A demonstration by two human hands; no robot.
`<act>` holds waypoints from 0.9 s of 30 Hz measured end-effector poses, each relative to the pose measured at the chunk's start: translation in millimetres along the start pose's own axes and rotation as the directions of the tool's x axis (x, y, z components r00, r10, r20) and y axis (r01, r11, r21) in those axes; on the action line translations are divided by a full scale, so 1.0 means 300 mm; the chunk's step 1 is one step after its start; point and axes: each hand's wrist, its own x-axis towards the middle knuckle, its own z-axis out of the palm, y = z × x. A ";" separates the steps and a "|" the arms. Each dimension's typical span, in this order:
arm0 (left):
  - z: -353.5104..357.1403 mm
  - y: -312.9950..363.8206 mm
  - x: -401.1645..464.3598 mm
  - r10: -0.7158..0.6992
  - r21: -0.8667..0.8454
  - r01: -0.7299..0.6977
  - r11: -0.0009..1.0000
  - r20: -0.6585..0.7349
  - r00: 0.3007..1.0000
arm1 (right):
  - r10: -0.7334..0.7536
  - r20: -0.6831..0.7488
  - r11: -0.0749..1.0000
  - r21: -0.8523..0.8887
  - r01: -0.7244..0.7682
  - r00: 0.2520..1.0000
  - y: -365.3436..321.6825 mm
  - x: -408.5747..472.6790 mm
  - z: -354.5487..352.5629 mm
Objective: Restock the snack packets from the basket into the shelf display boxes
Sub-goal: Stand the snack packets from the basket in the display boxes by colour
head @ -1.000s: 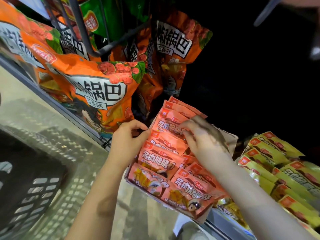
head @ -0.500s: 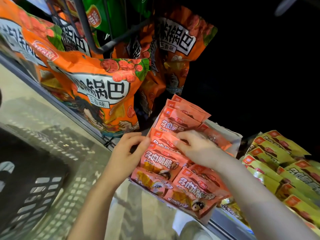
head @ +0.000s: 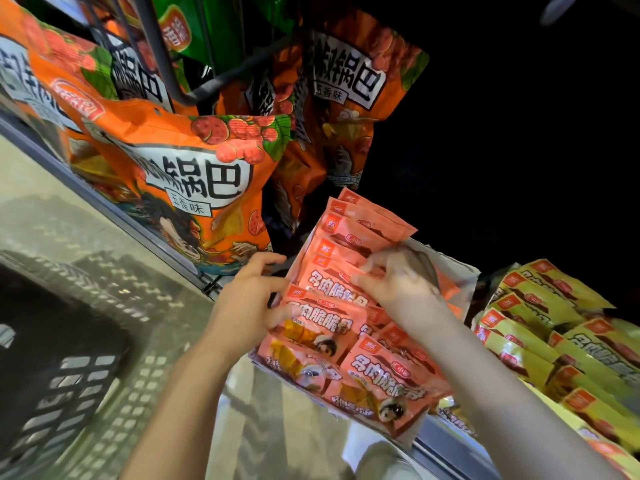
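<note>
Darkness fills the back of the shelf, whose metal front edge runs diagonally from upper left to lower right, with a pale floor below it. Toward the left end of the shelf stand large orange snack bags with bold black lettering, and more of them hang behind a dark wire rack. A black plastic basket sits blurred at the lower left, off the shelf.

At the shelf's front edge lies a display box with pale walls, packed with pink snack packets in overlapping rows; the frontmost ones jut past the shelf edge. Just right of it, yellow snack packets fill the neighbouring stretch of shelf.

The left hand is at the left side of the pink stack, its fingers bent against the packets' edges, thumb on a packet's face, pinching it. The right hand reaches over the middle of the box, fingers curled down onto the upper packets; it is motion-blurred, so whether it truly grips one or only presses on them cannot be told. Both bare forearms come up from the bottom of the view.
</note>
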 end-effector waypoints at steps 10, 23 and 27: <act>0.044 0.009 0.039 -0.018 -0.033 0.012 0.999 -0.190 0.982 | 0.044 -0.037 0.997 0.059 -0.042 0.998 -0.001 -0.014 0.016; 0.015 0.004 -0.054 -0.083 -0.275 -0.033 0.961 -0.398 0.914 | -0.051 -0.017 0.995 0.079 0.052 0.999 0.007 -0.049 0.012; -0.007 -0.036 -0.160 -0.123 -0.423 0.046 0.905 -0.156 0.980 | -0.043 -0.011 0.994 0.104 0.044 0.999 0.015 -0.049 0.017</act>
